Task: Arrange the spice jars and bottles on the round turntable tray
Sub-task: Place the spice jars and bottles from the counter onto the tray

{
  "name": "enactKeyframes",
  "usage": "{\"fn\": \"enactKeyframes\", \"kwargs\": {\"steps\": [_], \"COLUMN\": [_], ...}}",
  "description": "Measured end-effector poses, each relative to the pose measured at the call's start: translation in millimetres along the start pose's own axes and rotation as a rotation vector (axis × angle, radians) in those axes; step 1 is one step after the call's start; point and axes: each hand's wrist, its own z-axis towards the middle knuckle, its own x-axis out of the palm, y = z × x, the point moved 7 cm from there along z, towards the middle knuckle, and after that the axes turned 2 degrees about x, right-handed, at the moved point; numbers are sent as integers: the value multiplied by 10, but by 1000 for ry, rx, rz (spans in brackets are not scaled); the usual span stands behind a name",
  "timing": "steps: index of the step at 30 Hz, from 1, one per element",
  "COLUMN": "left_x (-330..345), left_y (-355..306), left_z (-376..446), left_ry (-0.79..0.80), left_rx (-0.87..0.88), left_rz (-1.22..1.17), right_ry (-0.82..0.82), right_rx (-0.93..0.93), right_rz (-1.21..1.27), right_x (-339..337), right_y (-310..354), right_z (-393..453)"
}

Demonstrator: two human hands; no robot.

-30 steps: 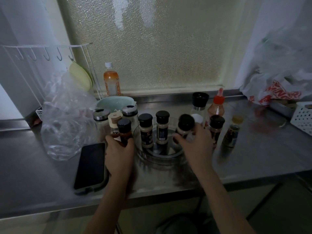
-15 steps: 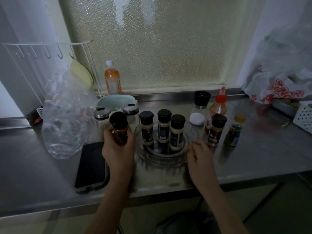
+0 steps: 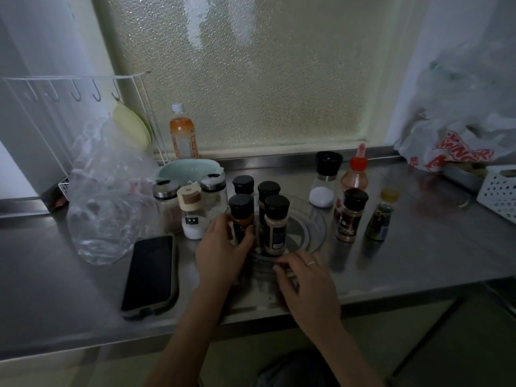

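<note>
A clear round turntable tray (image 3: 312, 222) sits on the steel counter. Three black-capped spice jars stand on its left half, among them a pale one (image 3: 276, 227) at the front. My left hand (image 3: 220, 252) is shut on a fourth black-capped jar with reddish spice (image 3: 240, 219) at the tray's left edge. My right hand (image 3: 304, 283) grips the tray's near rim with its fingertips. Right of the tray stand a salt grinder (image 3: 324, 180), a red-capped sauce bottle (image 3: 354, 177), a dark spice jar (image 3: 350, 216) and a small yellow-capped bottle (image 3: 381, 216). Left of it stand steel-lidded glass jars (image 3: 167, 205) and a beige-capped salt shaker (image 3: 191, 210).
A phone (image 3: 149, 272) lies flat at the front left. A crumpled clear plastic bag (image 3: 103, 196) and a white wire rack (image 3: 69, 107) fill the left. A green bowl (image 3: 187, 169) and an orange drink bottle (image 3: 183, 135) stand by the window. A white basket (image 3: 499, 191) sits far right.
My left hand has carried the reddish jar from left of the tray onto its left edge. The jars on the tray now sit further left. My right hand has shifted left along the rim.
</note>
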Motion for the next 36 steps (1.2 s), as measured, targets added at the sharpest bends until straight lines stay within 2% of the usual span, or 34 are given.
{"fn": "enactKeyframes", "kwargs": {"steps": [2,4,5,7,9,10,11,13,15,16,19,23,25,28,30,32,36], "left_x": [-9,-37,-83,-262,-438,-480,-491,-457,-404,-372,-282,-230,-214,-191,-176,-167,-153], "left_y": [7,-39,-53,2,171,256,322,410,462,480,485,465,498,551,572,594,601], "left_z": [5,-8,-21,-57,-73,-70,-67,-58,-44,-28,53,118,146,187,201,199,206], "left_ry": [6,6,-20,-162,-335,-387,-409,-400,-351,-312,-188,-154,-181,-242,-256,-256,-258], "left_rx": [-26,12,34,3,-144,-231,-308,-410,-466,-491,-509,-457,-496,-570,-573,-558,-536], "left_rz": [31,19,-17,-141,-223,-234,-232,-214,-183,-159,-76,-45,-67,-103,-103,-85,-41], "right_ry": [4,-5,-60,-300,-569,-648,-655,-483,-288,-240,-224,-505,-554,-357,-216,-112,-10], "right_rx": [-25,-3,46,207,405,502,592,718,765,762,728,632,535,360,295,266,301], "right_rz": [28,188,297,433,421,362,291,199,215,228,234,266,350,461,431,375,188], "right_x": [-7,-73,-165,-464,-800,-936,-1018,-993,-816,-746,-702,-1024,-1111,-858,-592,-365,-123], "right_y": [24,25,-11,-260,-674,-890,-1104,-1458,-1679,-1745,-1769,-1443,-1082,-528,-290,-208,-327], "right_z": [4,10,24,66,117,158,223,388,495,520,526,370,319,350,403,447,477]}}
